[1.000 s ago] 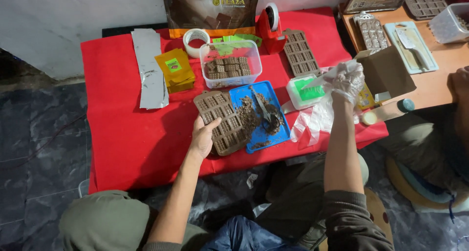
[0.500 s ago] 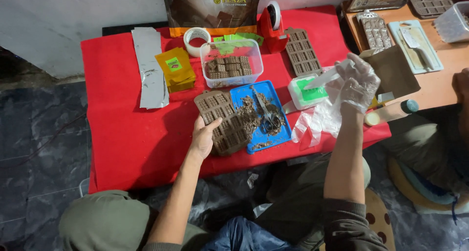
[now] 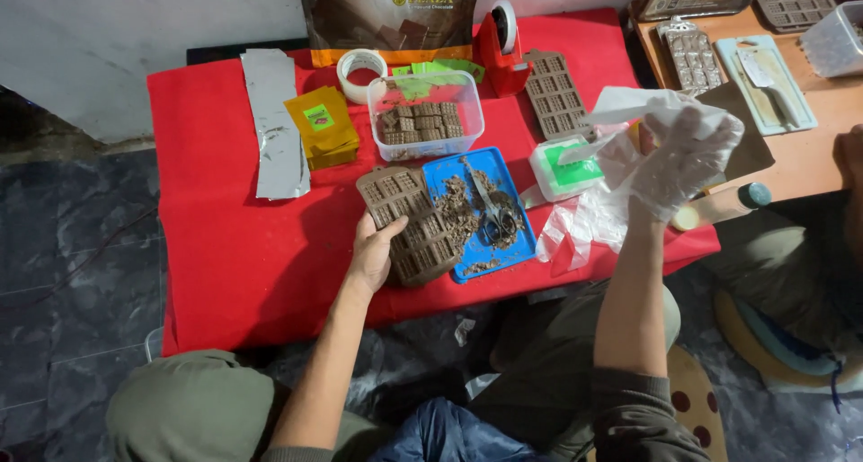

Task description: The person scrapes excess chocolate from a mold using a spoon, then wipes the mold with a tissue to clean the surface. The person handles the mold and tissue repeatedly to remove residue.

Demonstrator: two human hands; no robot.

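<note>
— Where's your left hand?

— My left hand (image 3: pixel 376 251) rests on the near left edge of the brown mould (image 3: pixel 409 224), fingers curled onto its rim, gripping it. The mould lies flat on the red worktop (image 3: pixel 243 246), and its right side overlaps the blue tray (image 3: pixel 520 201).

— What's in the tray?

— Brown crumbs and a pair of scissors (image 3: pixel 493 212), just right of the mould and clear of my fingers.

— And the right hand?

— My right hand (image 3: pixel 679 165) is raised above the worktop's right edge, well apart from the mould. It wears a thin clear glove, and the fingers are closed on a crumpled clear plastic bag (image 3: pixel 593 215) that hangs down to the worktop beside the tray.

— Anything under it?

— A small white box (image 3: pixel 568 170) with a green top sits just left of that hand, between it and the tray.

— What lies further back?

— A clear tub (image 3: pixel 427 116) of brown pieces stands behind the mould. A second mould (image 3: pixel 556 93) lies right of the tub, a tape roll (image 3: pixel 360 71) left of it, then yellow packets (image 3: pixel 322 128) and a foil sheet (image 3: pixel 274 125).
</note>
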